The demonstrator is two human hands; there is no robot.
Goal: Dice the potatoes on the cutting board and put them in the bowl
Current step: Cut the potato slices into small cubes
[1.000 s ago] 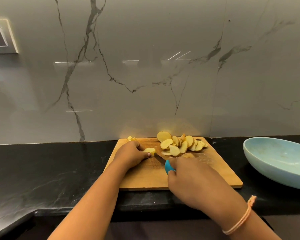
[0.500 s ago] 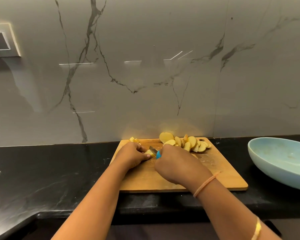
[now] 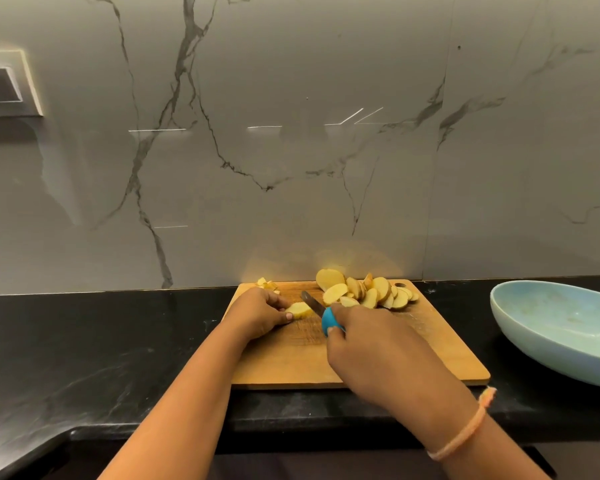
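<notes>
The left hand [image 3: 260, 315] pinches a yellow potato slice [image 3: 300, 310] flat on the brown wooden cutting board [image 3: 430, 348]. The right hand [image 3: 378, 351] grips a blue-handled knife [image 3: 321, 311], its blade touching that slice. More round potato slices [image 3: 368, 292] are piled near the board's far edge. A big pale blue bowl [image 3: 561, 327] sits on the black desk [image 3: 101, 341], right of the board.

Pale potato slices [image 3: 368, 294] heaped on wooden cutting board [image 3: 430, 344].

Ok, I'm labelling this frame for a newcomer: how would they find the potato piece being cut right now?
Start at the wooden cutting board on the black counter. The piece being cut lies near its left side, pinned under the left hand, apart from the slice pile. The blue-handled knife touches it.
</notes>
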